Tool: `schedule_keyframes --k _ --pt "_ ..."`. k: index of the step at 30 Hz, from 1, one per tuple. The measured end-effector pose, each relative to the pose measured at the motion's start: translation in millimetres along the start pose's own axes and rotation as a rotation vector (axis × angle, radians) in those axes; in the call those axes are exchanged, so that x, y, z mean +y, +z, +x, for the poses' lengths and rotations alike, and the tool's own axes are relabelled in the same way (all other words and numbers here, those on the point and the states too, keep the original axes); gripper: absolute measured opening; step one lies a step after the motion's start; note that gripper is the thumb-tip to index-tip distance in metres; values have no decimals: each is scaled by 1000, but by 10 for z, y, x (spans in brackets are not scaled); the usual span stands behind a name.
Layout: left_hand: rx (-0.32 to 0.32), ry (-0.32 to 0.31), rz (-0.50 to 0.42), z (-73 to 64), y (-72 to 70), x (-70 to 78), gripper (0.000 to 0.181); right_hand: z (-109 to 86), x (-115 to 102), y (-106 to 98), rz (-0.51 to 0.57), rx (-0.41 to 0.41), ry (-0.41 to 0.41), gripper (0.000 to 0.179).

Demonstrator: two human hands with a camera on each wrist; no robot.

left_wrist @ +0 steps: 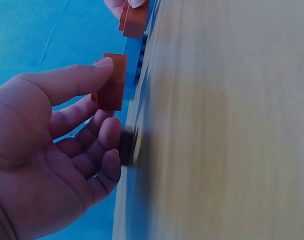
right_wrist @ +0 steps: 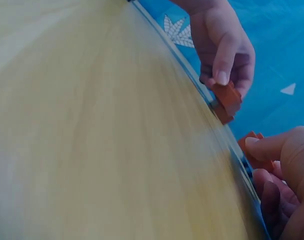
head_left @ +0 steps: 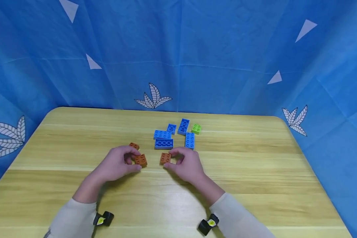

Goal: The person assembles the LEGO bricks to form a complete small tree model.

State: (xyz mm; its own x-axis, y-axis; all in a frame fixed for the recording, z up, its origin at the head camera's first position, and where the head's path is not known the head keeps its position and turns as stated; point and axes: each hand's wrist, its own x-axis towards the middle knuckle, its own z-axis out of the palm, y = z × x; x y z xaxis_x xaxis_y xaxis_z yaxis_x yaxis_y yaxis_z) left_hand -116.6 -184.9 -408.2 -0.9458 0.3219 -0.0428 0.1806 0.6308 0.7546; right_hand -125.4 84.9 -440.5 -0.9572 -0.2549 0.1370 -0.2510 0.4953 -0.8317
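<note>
My left hand (head_left: 117, 163) pinches an orange-brown two-by-two toy brick (head_left: 141, 160) between thumb and fingers, studs facing up. In the left wrist view the thumb presses the side of that brick (left_wrist: 114, 87), while the other fingers curl beneath. Facing it, my right hand (head_left: 185, 165) grips a similar orange-brown brick (head_left: 165, 158) by its right side. A short gap separates the two held bricks. Just behind the left fingers, a third orange-brown brick (head_left: 134, 145) lies on the table, partly hidden by the hand.
Beyond the hands lie several blue bricks, among them an upturned long one (head_left: 164, 144), a studded one (head_left: 162, 134) and another at the right (head_left: 189, 140). A small green brick (head_left: 196, 129) sits farther back. A blue curtain (head_left: 178, 56) hangs behind the wooden table (head_left: 256, 185).
</note>
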Motion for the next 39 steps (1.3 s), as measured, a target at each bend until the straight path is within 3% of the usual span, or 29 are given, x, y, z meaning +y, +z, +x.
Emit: schedule_keyframes --k 6,12,26,32,39 --pt "10 82 -46 76 132 110 36 -66 111 -145 -14 26 38 34" --pt "6 124 -44 186 278 253 35 -105 176 -243 -20 33 54 35" --pt "-39 159 36 393 456 471 34 -75 224 -251 -3 -8 30 34" --pt "-65 199 62 459 494 494 36 -49 212 -246 4 -27 35 34" --pt "-82 189 50 517 535 514 35 -36 223 -245 11 -24 25 34"
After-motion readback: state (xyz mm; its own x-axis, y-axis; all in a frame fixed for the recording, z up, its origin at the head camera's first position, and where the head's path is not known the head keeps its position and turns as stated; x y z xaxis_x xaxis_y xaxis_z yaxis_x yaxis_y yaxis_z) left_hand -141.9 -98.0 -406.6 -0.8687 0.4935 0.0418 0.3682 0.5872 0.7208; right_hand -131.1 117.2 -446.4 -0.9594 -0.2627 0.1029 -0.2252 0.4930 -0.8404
